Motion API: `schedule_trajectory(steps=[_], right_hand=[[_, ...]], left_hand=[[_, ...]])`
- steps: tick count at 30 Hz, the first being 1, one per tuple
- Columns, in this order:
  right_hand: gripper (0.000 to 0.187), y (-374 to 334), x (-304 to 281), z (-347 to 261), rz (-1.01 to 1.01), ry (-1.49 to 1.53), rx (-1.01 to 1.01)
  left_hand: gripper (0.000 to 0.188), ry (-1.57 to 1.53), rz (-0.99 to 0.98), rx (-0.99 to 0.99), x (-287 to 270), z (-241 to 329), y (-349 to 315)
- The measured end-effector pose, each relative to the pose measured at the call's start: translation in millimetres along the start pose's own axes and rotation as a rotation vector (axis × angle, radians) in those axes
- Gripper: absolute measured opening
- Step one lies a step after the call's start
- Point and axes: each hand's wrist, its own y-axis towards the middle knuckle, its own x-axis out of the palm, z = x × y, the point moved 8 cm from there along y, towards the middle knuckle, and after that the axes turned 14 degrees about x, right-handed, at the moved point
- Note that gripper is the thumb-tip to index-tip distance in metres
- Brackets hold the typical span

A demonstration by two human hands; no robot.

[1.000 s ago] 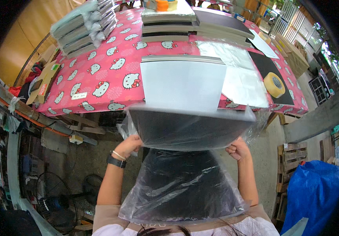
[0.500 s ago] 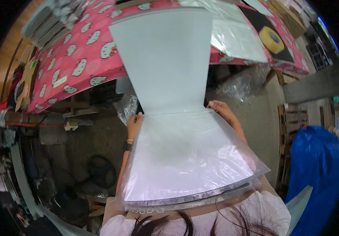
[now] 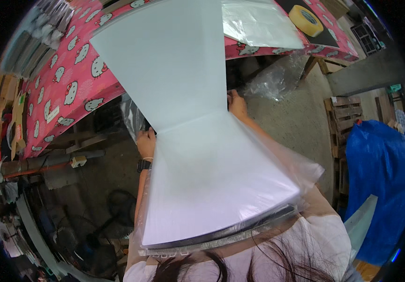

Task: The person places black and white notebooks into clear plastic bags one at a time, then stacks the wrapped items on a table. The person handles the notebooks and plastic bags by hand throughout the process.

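Note:
A large, smooth white sheet or panel point(image 3: 174, 61) reaches from over the far table toward my body. Its near part lies inside a clear plastic bag point(image 3: 309, 171), above my lap, with a dark layer showing under its near edge. My left hand point(image 3: 146, 142) is closed at the left edge, by the bend across the middle. Higher up on the right edge, my right hand point(image 3: 236, 104) is closed with its fingers bent. Both hands are partly hidden by the sheet and bag, so how much of each they pinch is unclear.
A pink patterned cloth point(image 3: 78, 96) covers the table ahead. On it lie clear plastic bags point(image 3: 263, 28), a yellow tape roll point(image 3: 305, 21) and stacked grey items point(image 3: 26, 54). Loose plastic point(image 3: 275, 82) hangs below the table edge. A blue tarp point(image 3: 376, 188) stands at right.
The white sheet has turned, its far end swinging left and its bagged right corner moving away from me. Both hands still hold the sides. The whole view has shifted.

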Motion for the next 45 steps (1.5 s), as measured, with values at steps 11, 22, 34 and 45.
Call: schedule_trajectory(steps=[11, 22, 34, 45], right_hand=[[0.04, -197.1, -27.2, -139.3, -1.522, 0.055, -0.796], [0.024, -142.0, -118.8, -305.5, -0.53, 0.503, -0.86], [0.025, -87.8, -125.6, -271.4, -0.709, 0.696, -0.279], [0.017, -89.7, -128.4, -276.8, -0.652, 0.737, -0.282]], left_hand=[[0.024, -1.088, 0.669, -0.109, -228.6, 88.9, 78.4], [0.037, -1.929, -0.091, 0.021, -178.6, 244.8, 127.3], [0.021, -1.062, -0.266, 0.192, -150.4, 223.0, 105.3], [0.048, -1.185, -0.406, 0.252, -130.7, 240.3, 89.5]])
